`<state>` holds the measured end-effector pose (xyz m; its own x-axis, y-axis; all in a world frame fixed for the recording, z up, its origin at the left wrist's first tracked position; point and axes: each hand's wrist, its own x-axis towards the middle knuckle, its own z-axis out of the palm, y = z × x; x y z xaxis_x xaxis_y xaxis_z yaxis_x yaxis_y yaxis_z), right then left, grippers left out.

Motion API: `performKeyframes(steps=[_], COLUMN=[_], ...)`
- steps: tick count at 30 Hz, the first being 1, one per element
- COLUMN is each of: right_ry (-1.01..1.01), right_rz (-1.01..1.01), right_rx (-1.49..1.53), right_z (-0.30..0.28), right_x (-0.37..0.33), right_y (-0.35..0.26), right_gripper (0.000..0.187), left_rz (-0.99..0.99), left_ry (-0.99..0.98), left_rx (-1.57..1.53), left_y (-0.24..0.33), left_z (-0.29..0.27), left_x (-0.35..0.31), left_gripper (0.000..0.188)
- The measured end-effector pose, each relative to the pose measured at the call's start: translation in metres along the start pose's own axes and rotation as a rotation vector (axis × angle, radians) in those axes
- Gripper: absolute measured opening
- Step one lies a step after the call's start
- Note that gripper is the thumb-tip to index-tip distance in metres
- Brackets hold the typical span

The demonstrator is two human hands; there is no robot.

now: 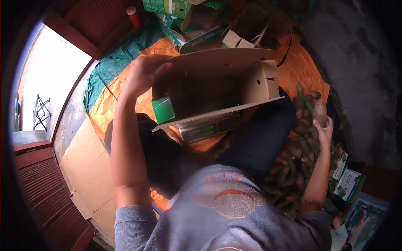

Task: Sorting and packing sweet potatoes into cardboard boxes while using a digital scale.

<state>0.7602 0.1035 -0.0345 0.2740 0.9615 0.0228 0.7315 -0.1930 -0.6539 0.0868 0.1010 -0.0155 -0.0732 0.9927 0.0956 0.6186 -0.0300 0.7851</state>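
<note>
An open cardboard box point(209, 79) stands tilted in front of me, brown inside with a green patch at its left end. My left hand point(146, 69) is closed on its far left edge, the thumb on the inner side. Under the near flap shows a metal scale point(201, 130) with a lit green display. Out to the right, my right hand point(323, 131) grips a long brown root vegetable point(320, 112), held upright. It is above a heap of similar brown and greenish roots point(295, 152) beside my right leg. Their exact kind I cannot make out.
An orange and green tarp point(111, 104) lies beneath. Several green and white cartons point(184, 25) crowd the far side, near a red flask point(133, 17). Flattened cardboard point(90, 163) covers the left floor. More cartons point(348, 184) and part of another person point(340, 232) are at lower right.
</note>
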Motion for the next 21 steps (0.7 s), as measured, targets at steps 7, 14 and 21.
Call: performKeyframes(steps=[7,14,21], right_ry=[-0.420,-1.132,-1.420], right_rz=[-0.460,-0.900,-0.943], right_rx=[-0.144,-0.624,-0.852], right_z=[0.039,0.218,0.380], right_x=[0.002,0.000,-0.008], right_y=[-0.268,-0.360,-0.307], right_gripper=[0.072,0.082,0.102], left_rz=[0.017,0.056,0.025], left_ry=[0.045,0.098,0.072], left_rx=[0.190,0.099,0.105], left_y=[-0.021,-0.030,-0.035], left_z=[-0.006,-0.013,-0.025], left_x=[-0.004,-0.009,-0.011], left_gripper=[0.022,0.017,0.017])
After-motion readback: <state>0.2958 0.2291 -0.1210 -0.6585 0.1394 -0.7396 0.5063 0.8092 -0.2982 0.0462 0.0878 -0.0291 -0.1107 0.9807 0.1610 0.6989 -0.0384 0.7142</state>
